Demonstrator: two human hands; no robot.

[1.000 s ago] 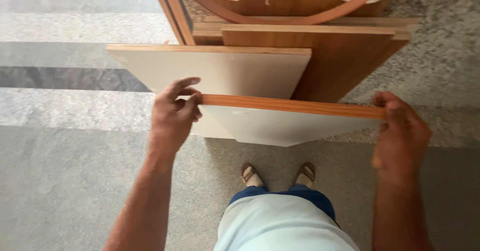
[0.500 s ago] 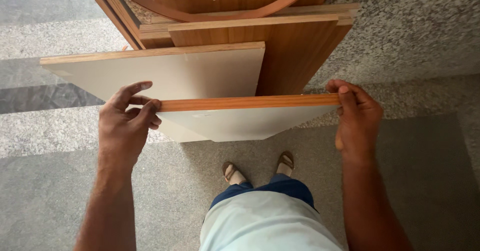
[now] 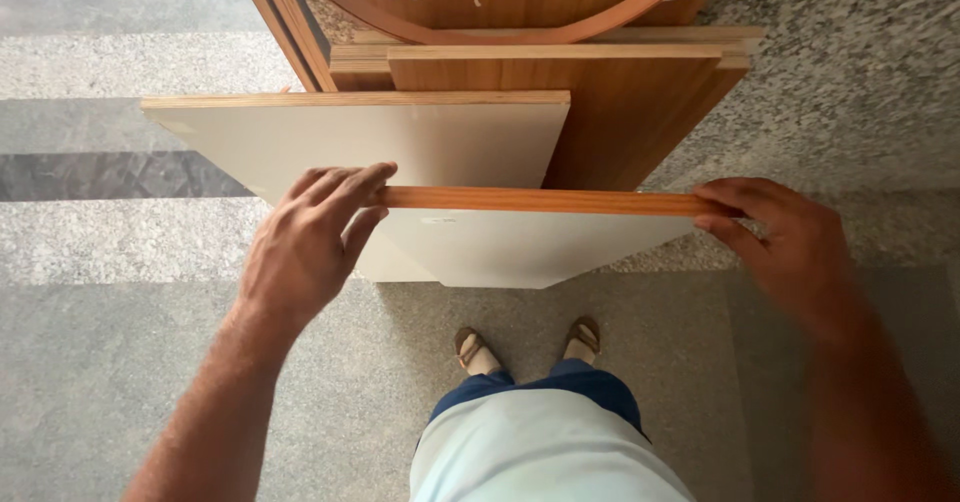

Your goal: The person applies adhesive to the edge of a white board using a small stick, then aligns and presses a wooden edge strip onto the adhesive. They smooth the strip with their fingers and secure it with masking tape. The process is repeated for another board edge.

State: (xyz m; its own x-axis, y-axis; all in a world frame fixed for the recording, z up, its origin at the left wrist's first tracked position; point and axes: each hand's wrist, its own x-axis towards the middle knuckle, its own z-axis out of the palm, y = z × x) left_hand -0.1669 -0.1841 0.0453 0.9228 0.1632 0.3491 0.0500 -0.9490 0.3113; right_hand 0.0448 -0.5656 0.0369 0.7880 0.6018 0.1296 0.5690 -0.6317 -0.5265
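White panel (image 3: 520,247) gripped by left hand (image 3: 305,247), right hand (image 3: 790,242)

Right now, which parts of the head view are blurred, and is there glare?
Head view: the right hand and forearm look smeared by motion; the left hand and the panel's wood edge strip are sharp; lighting is soft and even, without glare on the white panel face.

**Speckled stone floor in daylight**

A grey granite floor (image 3: 150,392) runs underfoot, crossed by a pale band (image 3: 110,62) and a dark stripe (image 3: 90,177). Brown wooden boards (image 3: 640,112) stand stacked upright behind. Soft daylight falls evenly.
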